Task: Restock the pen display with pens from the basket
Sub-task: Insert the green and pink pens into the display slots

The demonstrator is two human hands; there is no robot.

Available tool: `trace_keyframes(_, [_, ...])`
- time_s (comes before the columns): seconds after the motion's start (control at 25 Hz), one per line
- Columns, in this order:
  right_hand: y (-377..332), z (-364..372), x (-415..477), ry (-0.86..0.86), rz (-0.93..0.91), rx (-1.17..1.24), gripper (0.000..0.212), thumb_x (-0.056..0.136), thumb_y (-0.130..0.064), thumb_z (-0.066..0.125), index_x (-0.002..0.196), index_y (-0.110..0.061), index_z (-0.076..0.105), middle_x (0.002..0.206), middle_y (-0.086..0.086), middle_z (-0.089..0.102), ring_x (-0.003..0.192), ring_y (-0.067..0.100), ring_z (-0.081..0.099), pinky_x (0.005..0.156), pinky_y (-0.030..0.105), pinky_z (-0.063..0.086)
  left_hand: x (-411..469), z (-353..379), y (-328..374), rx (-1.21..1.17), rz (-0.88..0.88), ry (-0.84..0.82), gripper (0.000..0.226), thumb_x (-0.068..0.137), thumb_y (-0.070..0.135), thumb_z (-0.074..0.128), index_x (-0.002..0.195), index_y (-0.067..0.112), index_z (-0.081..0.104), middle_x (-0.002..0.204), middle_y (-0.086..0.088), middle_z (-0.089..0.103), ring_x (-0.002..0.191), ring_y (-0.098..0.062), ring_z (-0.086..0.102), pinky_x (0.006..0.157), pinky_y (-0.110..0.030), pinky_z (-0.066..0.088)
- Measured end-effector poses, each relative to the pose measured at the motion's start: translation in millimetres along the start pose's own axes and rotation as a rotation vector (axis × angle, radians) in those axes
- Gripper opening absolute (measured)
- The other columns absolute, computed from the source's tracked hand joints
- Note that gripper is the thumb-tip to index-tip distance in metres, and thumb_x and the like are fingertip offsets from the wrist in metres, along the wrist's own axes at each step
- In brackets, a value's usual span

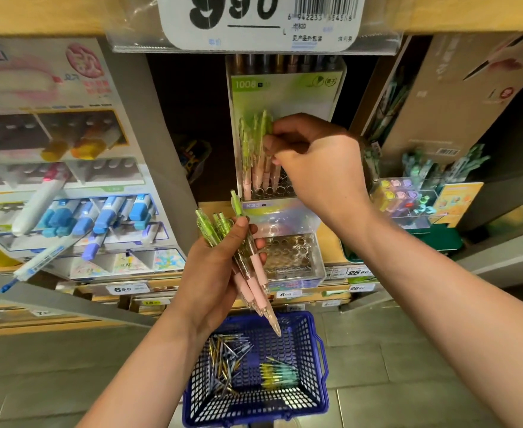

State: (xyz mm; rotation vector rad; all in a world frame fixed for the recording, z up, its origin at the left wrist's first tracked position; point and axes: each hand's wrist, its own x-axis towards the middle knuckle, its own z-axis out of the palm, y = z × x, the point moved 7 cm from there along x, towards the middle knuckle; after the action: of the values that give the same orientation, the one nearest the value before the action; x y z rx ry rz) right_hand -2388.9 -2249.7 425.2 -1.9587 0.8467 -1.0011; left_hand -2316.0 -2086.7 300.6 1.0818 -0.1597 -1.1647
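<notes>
Gripping a bundle of pens in my left hand at centre, I am pinching a green pen with my right hand in the display at 12 o'clock. The basket is sitting at 6 o'clock, holding spare pens.

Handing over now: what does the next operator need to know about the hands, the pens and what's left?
Left hand grips a pen bundle, green and pink.
Right hand pinches one of the standing pens in the upper rack.
Done: a few pens slotted. The upper rack's front holes and the lower rack look empty.
Left: the held bundle, plus the basket pens in the blue basket on the floor.
</notes>
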Motion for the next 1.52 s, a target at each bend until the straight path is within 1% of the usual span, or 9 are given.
trace_keyframes(0.12, [3.3, 9.5, -8.4, -0.067, -0.021, -0.16, 0.007, 0.088, -0.025, 0.072, 0.094, -0.026, 0.076, 0.065, -0.02, 0.065, 0.074, 0.003, 0.069, 0.067, 0.015, 0.053, -2.2, -1.8, 0.2, -0.002, -0.004, -0.009, 0.026, 0.093, 0.027, 0.071, 0.113, 0.011, 0.068, 0.083, -0.01, 0.068, 0.07, -0.021, 0.065, 0.065, -0.033, 0.058])
trace_keyframes(0.36, [10.9, 12.6, -16.6, -0.138, 0.12, -0.184, 0.009, 0.092, -0.026, 0.071, 0.085, -0.02, 0.076, 0.073, -0.007, 0.074, 0.072, 0.007, 0.071, 0.077, 0.029, 0.059, -6.2, -1.1, 5.0, 0.031, 0.01, -0.011, 0.018, 0.094, 0.029, 0.07, 0.106, 0.018, 0.076, 0.081, -0.01, 0.069, 0.07, -0.019, 0.066, 0.065, -0.031, 0.058])
trace_keyframes(0.44, [10.7, 11.4, -27.2, -0.173, 0.185, -0.187, 0.014, 0.09, -0.034, 0.073, 0.078, -0.027, 0.071, 0.066, -0.012, 0.07, 0.068, 0.001, 0.069, 0.069, 0.016, 0.057, -7.4, 0.4, 7.1, 0.028, 0.018, -0.014, 0.019, 0.093, 0.029, 0.07, 0.107, 0.017, 0.076, 0.082, -0.008, 0.069, 0.071, -0.018, 0.066, 0.065, -0.031, 0.058])
trace_keyframes(0.52, [10.9, 21.0, -45.3, -0.337, 0.244, -0.169, 0.016, 0.091, -0.042, 0.07, 0.081, -0.031, 0.073, 0.069, -0.018, 0.07, 0.065, -0.005, 0.067, 0.061, 0.007, 0.051, -8.4, 3.4, 8.8, 0.046, 0.025, -0.041, 0.02, 0.095, 0.028, 0.068, 0.109, 0.016, 0.076, 0.085, -0.008, 0.071, 0.072, -0.018, 0.066, 0.065, -0.031, 0.057])
trace_keyframes(0.68, [18.0, 40.7, -72.1, -0.592, 0.526, 0.142, 0.018, 0.094, -0.039, 0.069, 0.089, -0.024, 0.079, 0.081, -0.014, 0.074, 0.068, 0.005, 0.071, 0.065, 0.018, 0.058, -11.4, 9.7, 9.1, 0.059, 0.036, -0.082, 0.023, 0.097, 0.026, 0.064, 0.113, 0.014, 0.076, 0.089, -0.007, 0.074, 0.074, -0.016, 0.068, 0.066, -0.029, 0.058])
trace_keyframes(0.8, [27.1, 37.8, -71.6, -0.517, 0.638, 0.27, 0.02, 0.087, -0.039, 0.077, 0.099, -0.023, 0.079, 0.083, -0.015, 0.075, 0.073, 0.005, 0.071, 0.065, 0.016, 0.054, -12.6, 12.3, 9.2, 0.018, 0.034, -0.097, 0.022, 0.095, 0.027, 0.065, 0.109, 0.015, 0.078, 0.095, -0.01, 0.076, 0.077, -0.016, 0.07, 0.068, -0.029, 0.059])
trace_keyframes(0.96, [28.2, 33.5, -67.9, -0.451, 0.669, 0.528, 0.024, 0.087, -0.028, 0.079, 0.1, -0.01, 0.073, 0.07, -0.003, 0.067, 0.062, 0.018, 0.059, 0.069, 0.035, 0.057, -9.6, 12.3, 8.6, -0.001, 0.007, -0.086, 0.025, 0.094, 0.02, 0.067, 0.111, 0.002, 0.074, 0.095, -0.017, 0.074, 0.078, -0.021, 0.07, 0.07, -0.029, 0.059])
trace_keyframes(1.24, [15.9, -31.3, -13.0, 0.023, 0.358, 0.409, 0.011, 0.084, -0.012, 0.08, 0.091, -0.01, 0.072, 0.069, -0.005, 0.073, 0.06, 0.009, 0.065, 0.062, 0.019, 0.053, -5.5, 4.2, -0.5, -0.104, -0.052, 0.026, 0.022, 0.094, -0.005, 0.057, 0.113, 0.006, 0.058, 0.082, -0.017, 0.069, 0.073, -0.023, 0.07, 0.069, -0.028, 0.059])
trace_keyframes(1.52, [9.9, -32.7, 2.6, 0.149, 0.185, 0.307, 0.014, 0.088, -0.005, 0.075, 0.09, -0.016, 0.067, 0.089, 0.011, 0.073, 0.086, 0.027, 0.074, 0.083, 0.045, 0.061, -3.4, 8.7, -5.2, -0.158, -0.096, 0.0, 0.029, 0.093, -0.002, 0.062, 0.122, 0.0, 0.059, 0.088, -0.016, 0.072, 0.088, -0.026, 0.073, 0.078, -0.035, 0.06])
